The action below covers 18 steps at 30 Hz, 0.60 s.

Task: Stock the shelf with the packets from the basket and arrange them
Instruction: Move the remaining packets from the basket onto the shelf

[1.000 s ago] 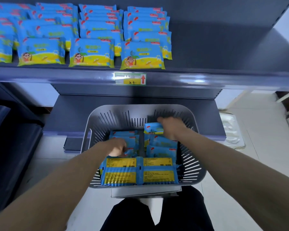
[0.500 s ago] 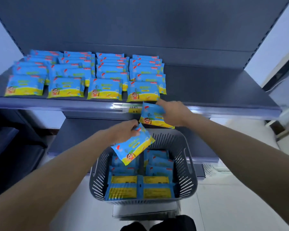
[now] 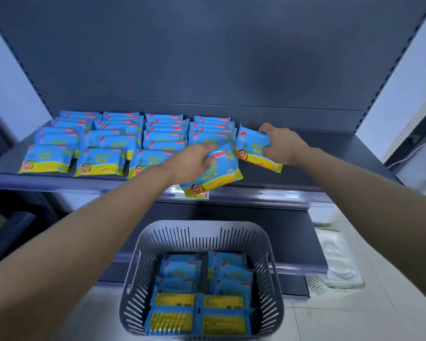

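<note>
My left hand (image 3: 194, 161) grips a blue and yellow packet (image 3: 217, 173) tilted over the front edge of the dark shelf (image 3: 330, 153). My right hand (image 3: 280, 143) holds a second packet (image 3: 252, 148) just right of the stocked rows, above the shelf board. Several rows of the same packets (image 3: 103, 143) lie flat on the left half of the shelf. Below, the grey slotted basket (image 3: 202, 232) holds several more packets (image 3: 202, 291), some turned yellow-label side up.
The right half of the shelf is bare board up to the upright at the right. A lower shelf (image 3: 293, 232) juts out behind the basket. A white moulded tray (image 3: 340, 262) lies on the floor at the right. A price tag sits on the shelf edge under the left packet.
Both hands rose from the basket, each with a packet, and reached up and forward to the shelf. The right packet now sits beside the rightmost row; the view tilted up.
</note>
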### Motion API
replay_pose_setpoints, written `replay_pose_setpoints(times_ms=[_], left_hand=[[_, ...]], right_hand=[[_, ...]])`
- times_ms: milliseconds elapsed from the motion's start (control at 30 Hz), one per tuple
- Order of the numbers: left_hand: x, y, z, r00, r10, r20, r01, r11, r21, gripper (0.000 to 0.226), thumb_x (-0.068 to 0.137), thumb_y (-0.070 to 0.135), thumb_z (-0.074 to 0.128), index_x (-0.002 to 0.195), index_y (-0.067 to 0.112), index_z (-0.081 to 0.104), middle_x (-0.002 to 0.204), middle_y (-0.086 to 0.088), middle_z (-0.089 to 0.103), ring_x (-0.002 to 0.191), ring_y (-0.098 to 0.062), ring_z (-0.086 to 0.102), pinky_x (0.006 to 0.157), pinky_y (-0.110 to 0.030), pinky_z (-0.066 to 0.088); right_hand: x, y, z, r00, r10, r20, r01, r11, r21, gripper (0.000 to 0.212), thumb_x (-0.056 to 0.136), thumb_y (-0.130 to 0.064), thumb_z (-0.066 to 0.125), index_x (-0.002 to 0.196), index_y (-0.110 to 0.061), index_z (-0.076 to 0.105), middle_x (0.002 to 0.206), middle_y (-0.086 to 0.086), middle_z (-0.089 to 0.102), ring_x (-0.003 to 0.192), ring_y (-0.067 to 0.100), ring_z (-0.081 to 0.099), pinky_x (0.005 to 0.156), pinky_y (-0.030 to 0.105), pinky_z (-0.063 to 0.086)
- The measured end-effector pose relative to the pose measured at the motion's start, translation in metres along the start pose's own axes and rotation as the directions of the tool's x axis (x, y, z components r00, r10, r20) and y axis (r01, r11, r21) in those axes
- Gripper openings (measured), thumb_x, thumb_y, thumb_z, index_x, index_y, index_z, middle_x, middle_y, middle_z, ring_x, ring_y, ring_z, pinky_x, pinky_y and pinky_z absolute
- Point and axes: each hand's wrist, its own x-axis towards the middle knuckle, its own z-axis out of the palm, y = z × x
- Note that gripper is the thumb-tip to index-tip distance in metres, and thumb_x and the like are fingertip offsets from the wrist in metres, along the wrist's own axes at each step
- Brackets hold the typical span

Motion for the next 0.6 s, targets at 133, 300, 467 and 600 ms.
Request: replay_pose_setpoints(times_ms=[133,300,467,600], left_hand=[[0.034,0.028,-0.001,0.996,0.083,-0.038,-0.084,0.996,-0.015,0.016,0.096,0.019,0.050,0.103,0.006,0.057,0.075,0.000,0.049,0.068,-0.013,0.044,0.063,-0.020,0.036],[0.087,0.062,0.020,0.987,0.162,0.007,-0.161,0.985,-0.064,0.019,0.093,0.013,0.055,0.109,0.008,0.063,0.079,0.005,0.049,0.074,-0.009,0.043,0.067,-0.022,0.031],[0.146,0.075,0.050,0.987,0.144,0.072,-0.142,0.989,-0.037,0.024,0.092,0.015,0.056,0.116,0.013,0.063,0.100,-0.003,0.060,0.092,-0.017,0.053,0.076,-0.024,0.038],[0.184,0.069,0.073,0.989,0.089,0.121,-0.090,0.996,0.007,0.021,0.093,0.017,0.055,0.111,0.017,0.065,0.099,-0.002,0.061,0.089,-0.018,0.054,0.076,-0.025,0.041]], right_hand=[[0.019,0.026,-0.013,1.000,0.006,0.006,-0.006,1.000,-0.013,0.040,0.086,-0.010,0.049,0.125,-0.011,0.039,0.109,0.015,0.059,0.090,0.032,0.052,0.080,0.038,0.042],[0.055,0.068,-0.025,1.000,-0.016,0.012,0.017,0.999,-0.051,0.038,0.087,-0.009,0.050,0.123,-0.013,0.041,0.111,0.013,0.058,0.098,0.033,0.054,0.083,0.040,0.042],[0.101,0.107,-0.023,0.999,-0.015,0.039,0.014,0.999,0.042,0.030,0.084,-0.008,0.052,0.112,-0.019,0.048,0.105,0.010,0.059,0.092,0.031,0.057,0.077,0.041,0.050],[0.137,0.124,-0.009,0.997,-0.035,0.073,0.029,0.996,0.086,0.030,0.084,-0.006,0.052,0.110,-0.021,0.052,0.100,0.006,0.057,0.089,0.027,0.057,0.072,0.037,0.049]])
